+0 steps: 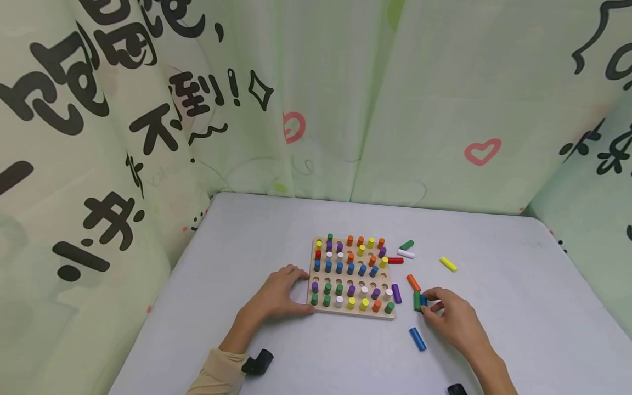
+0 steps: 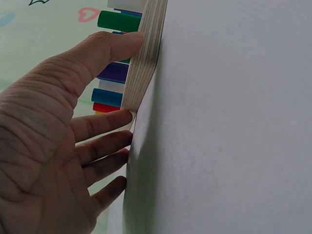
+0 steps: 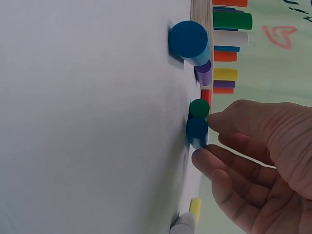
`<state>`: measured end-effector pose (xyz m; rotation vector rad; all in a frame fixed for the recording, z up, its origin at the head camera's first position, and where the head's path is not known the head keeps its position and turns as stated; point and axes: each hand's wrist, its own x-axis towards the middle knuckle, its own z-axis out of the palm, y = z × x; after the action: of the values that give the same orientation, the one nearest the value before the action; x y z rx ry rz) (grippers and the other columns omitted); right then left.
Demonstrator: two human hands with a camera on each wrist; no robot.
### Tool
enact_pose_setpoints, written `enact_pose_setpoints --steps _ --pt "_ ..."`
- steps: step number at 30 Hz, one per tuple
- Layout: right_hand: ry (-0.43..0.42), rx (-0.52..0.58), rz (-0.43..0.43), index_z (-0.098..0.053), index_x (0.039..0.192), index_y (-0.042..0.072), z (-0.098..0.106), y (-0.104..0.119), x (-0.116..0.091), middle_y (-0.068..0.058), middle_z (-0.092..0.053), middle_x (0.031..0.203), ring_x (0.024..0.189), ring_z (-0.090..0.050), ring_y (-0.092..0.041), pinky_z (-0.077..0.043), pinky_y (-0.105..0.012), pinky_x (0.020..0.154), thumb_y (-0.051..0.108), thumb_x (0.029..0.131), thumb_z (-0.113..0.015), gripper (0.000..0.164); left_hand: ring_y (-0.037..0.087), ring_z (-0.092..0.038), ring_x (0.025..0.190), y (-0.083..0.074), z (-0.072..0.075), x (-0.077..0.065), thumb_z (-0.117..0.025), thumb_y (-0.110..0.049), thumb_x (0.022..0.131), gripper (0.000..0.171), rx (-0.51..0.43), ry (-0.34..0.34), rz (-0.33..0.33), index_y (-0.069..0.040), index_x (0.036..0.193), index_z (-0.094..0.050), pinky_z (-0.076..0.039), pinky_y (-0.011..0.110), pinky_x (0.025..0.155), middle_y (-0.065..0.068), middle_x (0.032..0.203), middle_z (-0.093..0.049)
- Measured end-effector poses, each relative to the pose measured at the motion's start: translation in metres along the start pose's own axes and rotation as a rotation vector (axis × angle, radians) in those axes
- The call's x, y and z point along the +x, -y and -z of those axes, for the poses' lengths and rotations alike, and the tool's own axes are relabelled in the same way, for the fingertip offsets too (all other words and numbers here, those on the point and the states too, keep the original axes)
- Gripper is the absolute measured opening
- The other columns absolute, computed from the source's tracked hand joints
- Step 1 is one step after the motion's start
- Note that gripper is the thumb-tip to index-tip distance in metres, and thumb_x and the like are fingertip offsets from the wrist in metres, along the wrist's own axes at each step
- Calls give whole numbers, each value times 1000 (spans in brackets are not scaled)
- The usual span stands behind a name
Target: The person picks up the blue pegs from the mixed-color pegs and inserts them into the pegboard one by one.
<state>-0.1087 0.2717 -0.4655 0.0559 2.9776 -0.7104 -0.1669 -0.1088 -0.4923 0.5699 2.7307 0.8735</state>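
Observation:
A wooden pegboard (image 1: 353,313) with rows of coloured pegs lies flat on the table. My left hand (image 1: 280,293) rests against its left side, thumb at the near corner and index fingertip farther up the edge; the fingers (image 2: 105,146) are spread and fairly straight. To the board's right, my right hand (image 1: 451,318) has thumb and index finger around a blue peg (image 3: 197,129), pinching it at the table. A green peg (image 1: 417,301) lies right beside that one. Nearer me lies another blue peg (image 1: 417,339), apart from the hand.
More loose pegs lie right of the board: orange (image 1: 413,282), purple (image 1: 396,293), red (image 1: 395,260), white (image 1: 406,254), green (image 1: 407,244) and yellow (image 1: 448,264). A printed curtain (image 1: 424,109) stands behind the white table (image 1: 266,230).

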Motion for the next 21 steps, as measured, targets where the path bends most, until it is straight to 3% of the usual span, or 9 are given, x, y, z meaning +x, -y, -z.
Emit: enact_pose_setpoints --steps 8,16,21 --pt "28 -20 -20 -67 121 -2 -2 -2 4 -18 -70 111 86 -62 -21 -59 -40 75 12 89 -76 36 32 -55 127 0 0 0 -86 -53 74 77 5 3 3 -12 135 -62 -45 53 110 9 134 -60" --pt "23 -52 -25 -66 120 -4 -4 -2 8 -6 -65 90 79 -55 -21 -51 -35 70 10 87 -77 38 31 -55 126 0 1 1 -85 -53 74 78 -1 -2 0 -12 136 -62 -45 52 110 9 133 -60" --pt "29 -49 -27 -66 119 -4 -6 -3 8 -5 -64 89 78 -54 -21 -51 -35 70 10 86 -77 37 31 -55 126 1 -1 1 -85 -54 74 78 3 3 2 -13 136 -62 -46 52 110 8 134 -60"
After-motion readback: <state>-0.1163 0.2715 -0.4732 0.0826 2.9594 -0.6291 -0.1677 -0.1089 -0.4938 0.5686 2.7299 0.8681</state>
